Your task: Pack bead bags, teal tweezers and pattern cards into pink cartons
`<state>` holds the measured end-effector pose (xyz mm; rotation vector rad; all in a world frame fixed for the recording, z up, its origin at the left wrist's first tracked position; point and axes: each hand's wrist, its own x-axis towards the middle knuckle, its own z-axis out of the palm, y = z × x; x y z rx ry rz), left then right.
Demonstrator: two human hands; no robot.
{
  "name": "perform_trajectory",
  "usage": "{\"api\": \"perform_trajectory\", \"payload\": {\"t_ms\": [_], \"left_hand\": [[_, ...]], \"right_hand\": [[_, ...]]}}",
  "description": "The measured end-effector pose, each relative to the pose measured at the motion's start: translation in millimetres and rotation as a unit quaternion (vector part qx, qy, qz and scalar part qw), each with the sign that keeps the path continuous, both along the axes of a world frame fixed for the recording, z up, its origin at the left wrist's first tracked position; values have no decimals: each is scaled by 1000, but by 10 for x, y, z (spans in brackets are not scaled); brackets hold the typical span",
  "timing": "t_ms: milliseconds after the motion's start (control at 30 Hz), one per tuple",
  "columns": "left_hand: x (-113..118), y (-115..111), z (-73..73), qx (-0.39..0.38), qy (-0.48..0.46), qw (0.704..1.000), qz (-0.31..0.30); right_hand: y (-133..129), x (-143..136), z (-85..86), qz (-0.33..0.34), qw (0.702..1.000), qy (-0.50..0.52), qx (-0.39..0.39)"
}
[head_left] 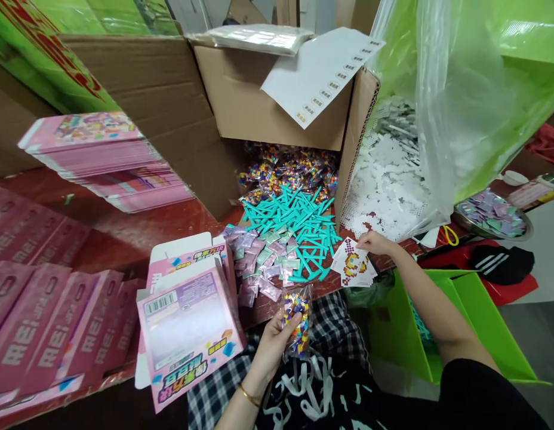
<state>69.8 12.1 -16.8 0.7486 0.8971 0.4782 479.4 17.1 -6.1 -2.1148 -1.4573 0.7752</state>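
Note:
My left hand [279, 334] is closed around a clear bag of colourful beads [299, 319], held upright above my lap. At the table's front edge, the fingers of my right hand [372, 242] pinch the top of a printed pattern card [348, 257] lying over several others. Small pink and green sachets [263, 257] are heaped just beyond my left hand. Behind them spreads a pile of turquoise plastic sticks [299, 221]. An open pink box [187, 322] with a barcode leans at the left of the sachets, on top of another box.
A cardboard carton [277, 95] at the back holds many bead bags [290, 167]. White perforated pieces [384, 185] fill a plastic bag on the right. Pink boxes [57, 328] stand in rows at left. A metal bowl [494, 215] of sachets and a green bin [478, 316] are at right.

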Motion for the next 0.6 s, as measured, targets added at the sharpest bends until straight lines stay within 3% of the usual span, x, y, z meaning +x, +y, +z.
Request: {"api": "perform_trajectory", "payload": {"t_ms": [100, 267, 433, 600], "left_hand": [[6, 32, -48, -3, 1, 1000, 2], [19, 105, -12, -13, -1, 1000, 19], [-22, 146, 80, -34, -8, 998, 58], [-15, 147, 102, -74, 5, 989, 128]], "right_hand": [[96, 185, 156, -105, 993, -9, 60], [753, 301, 217, -267, 957, -58, 95], [1215, 46, 89, -332, 937, -76, 75], [1210, 15, 203, -331, 940, 4, 86]]}}
